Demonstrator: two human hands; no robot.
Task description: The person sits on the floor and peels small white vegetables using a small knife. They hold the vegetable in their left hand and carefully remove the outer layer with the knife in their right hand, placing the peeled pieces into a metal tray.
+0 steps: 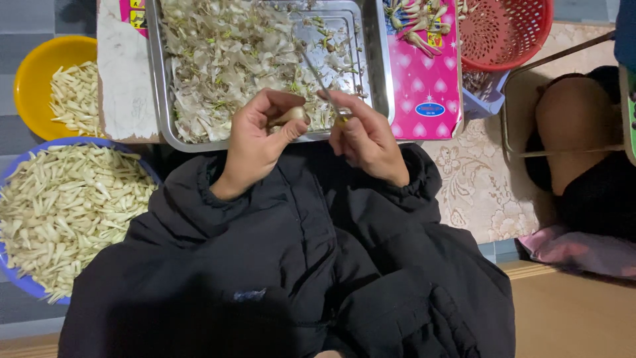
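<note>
Looking down through the head camera, I log the black jacket (298, 265) as the largest item, filling the lower frame directly below the steel tray (154, 79), my landmark. The tray itself holds a heap of papery peelings (232, 59), thickest toward its left half. Down-left of the tray, a blue basin (26, 282) is piled with pale peeled stalks (66, 212). Left of the tray, a yellow bowl (33, 73) holds a smaller lot of the same stalks. Right of the tray lies a pink sheet with hearts (430, 79), and beyond it, up-right, a red perforated basket (503, 33).

At the tray's near edge, my left hand (255, 142) is closed on a small pale bulb (291, 116), thumb and fingers clamped round it, just over the rim. My right hand (368, 142), just right of it, is closed on a thin knife (321, 83), the blade slanting up-left across the tray above the peelings. The hands sit close, whether touching I cannot tell.
</note>
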